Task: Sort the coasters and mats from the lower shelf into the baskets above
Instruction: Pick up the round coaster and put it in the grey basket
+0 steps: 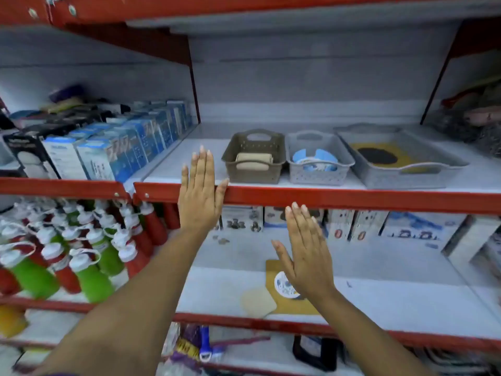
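On the lower shelf lie a yellow mat (290, 305), a round white-and-blue coaster (282, 284) on top of it, and a beige square coaster (257, 302) to its left. My right hand (306, 248) hovers flat and empty just above the round coaster. My left hand (200, 191) is raised flat in front of the upper shelf's red edge, holding nothing. On the upper shelf stand a brown basket (253, 173) with beige coasters, a small grey basket (320, 176) with blue-and-white round coasters, and a wide grey tray (406, 177) with a yellow mat and a dark round one.
Boxed goods (113, 147) fill the upper shelf to the left. Red and green bottles (81, 248) crowd the lower left. White boxes (357, 225) line the back of the lower shelf. A red shelf rail (352, 199) runs between the two levels.
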`<state>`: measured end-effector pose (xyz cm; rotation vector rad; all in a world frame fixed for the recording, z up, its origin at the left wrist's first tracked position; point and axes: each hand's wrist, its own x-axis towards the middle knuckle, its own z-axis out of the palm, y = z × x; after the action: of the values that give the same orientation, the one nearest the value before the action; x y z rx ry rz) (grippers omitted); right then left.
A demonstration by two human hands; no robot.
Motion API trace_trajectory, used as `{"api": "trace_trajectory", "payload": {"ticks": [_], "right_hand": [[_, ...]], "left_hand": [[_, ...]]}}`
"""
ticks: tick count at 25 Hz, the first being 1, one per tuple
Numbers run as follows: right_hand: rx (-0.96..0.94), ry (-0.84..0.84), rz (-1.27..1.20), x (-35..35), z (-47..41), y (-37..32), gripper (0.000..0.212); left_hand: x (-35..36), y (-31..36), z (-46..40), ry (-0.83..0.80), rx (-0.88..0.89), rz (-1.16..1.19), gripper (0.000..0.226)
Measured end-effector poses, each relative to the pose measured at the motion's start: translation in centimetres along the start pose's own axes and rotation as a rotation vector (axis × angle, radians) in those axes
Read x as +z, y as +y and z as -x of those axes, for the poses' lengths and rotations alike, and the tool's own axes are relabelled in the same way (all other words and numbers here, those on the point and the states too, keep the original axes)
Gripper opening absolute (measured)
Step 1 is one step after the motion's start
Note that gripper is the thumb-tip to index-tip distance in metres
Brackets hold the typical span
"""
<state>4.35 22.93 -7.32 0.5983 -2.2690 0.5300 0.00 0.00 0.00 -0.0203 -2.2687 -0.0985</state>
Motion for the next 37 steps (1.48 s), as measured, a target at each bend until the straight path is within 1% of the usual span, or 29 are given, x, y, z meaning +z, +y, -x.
{"api": "trace_trajectory", "payload": {"ticks": [2,4,7,8,9,11,12,17,18,19,20,21,23,24,26,28,29,31,35,37], "right_hand": [[0.033,-0.108,0.007,2.1,1.8,0.7,0.059],[0.136,-0.292,0.021,4.2,4.4,1.6,0.056],[0.433,-0.649,-0.005,7.2,6.2,4.3,0.054],[0.534,-0.747,0.005,7.8,6.2,5.1,0.057],[0.637,-0.811,0.004,8.5,6.2,5.9,0.061],[0.815,-0.858,-0.027,9.8,5.8,7.1,0.073],[0.867,-0.876,-0.037,10.2,5.7,7.4,0.078],[0.945,-0.955,0.019,12.1,4.8,8.4,0.092],[0.982,-0.963,0.0,12.3,4.6,8.5,0.094],[1.035,-0.95,-0.049,12.3,4.3,8.5,0.092],[1.084,-0.906,-0.124,12.3,4.3,8.6,0.083],[1.131,-0.831,-0.217,12.3,4.3,8.6,0.067],[1.231,-0.645,-0.413,11.6,4.4,8.5,0.029],[1.266,-0.566,-0.493,10.9,4.5,8.3,0.021],[1.318,-0.442,-0.633,8.6,4.6,8.1,0.022],[1.335,-0.328,-0.793,5.4,3.6,7.5,0.016],[1.313,-0.297,-0.872,3.6,2.8,7.1,0.015],[1.202,-0.275,-0.976,-0.2,0.9,6.0,0.016],[0.916,-0.261,-1.054,-6.6,-3.7,4.2,0.022],[0.79,-0.233,-1.069,-9.3,-6.2,3.6,0.02]], "left_hand": [[0.7,-0.4,-0.4,-0.007,-0.018,-0.001,0.066],[1.3,-0.8,-0.8,0.021,-0.014,-0.019,0.065],[3.0,-1.3,-0.4,0.113,0.018,-0.076,0.063],[3.3,-1.4,-0.5,0.151,0.029,-0.099,0.062],[3.7,-1.6,-0.6,0.191,0.029,-0.118,0.062],[4.2,-1.6,-0.8,0.231,0.028,-0.134,0.061],[4.4,-1.5,-0.7,0.255,0.032,-0.135,0.06],[4.9,-1.8,-0.7,0.311,0.01,-0.139,0.06],[4.9,-1.8,-0.8,0.316,0.01,-0.142,0.059],[4.9,-1.7,-0.8,0.316,0.011,-0.143,0.059],[5.0,-1.7,-0.8,0.312,0.012,-0.141,0.059],[5.0,-1.7,-0.7,0.308,0.009,-0.145,0.059],[5.0,-1.6,-0.6,0.295,0.0,-0.153,0.059],[4.8,-1.6,-0.6,0.283,-0.002,-0.151,0.06],[4.6,-1.5,-0.5,0.268,0.007,-0.148,0.061],[4.5,-1.3,-0.5,0.262,0.004,-0.133,0.061],[4.4,-1.3,-0.5,0.255,0.001,-0.12,0.062],[4.1,-1.2,-0.4,0.232,-0.011,-0.1,0.062],[3.5,-1.0,-0.4,0.174,-0.019,-0.065,0.061],[3.2,-1.0,-0.5,0.144,-0.024,-0.054,0.062]]}}
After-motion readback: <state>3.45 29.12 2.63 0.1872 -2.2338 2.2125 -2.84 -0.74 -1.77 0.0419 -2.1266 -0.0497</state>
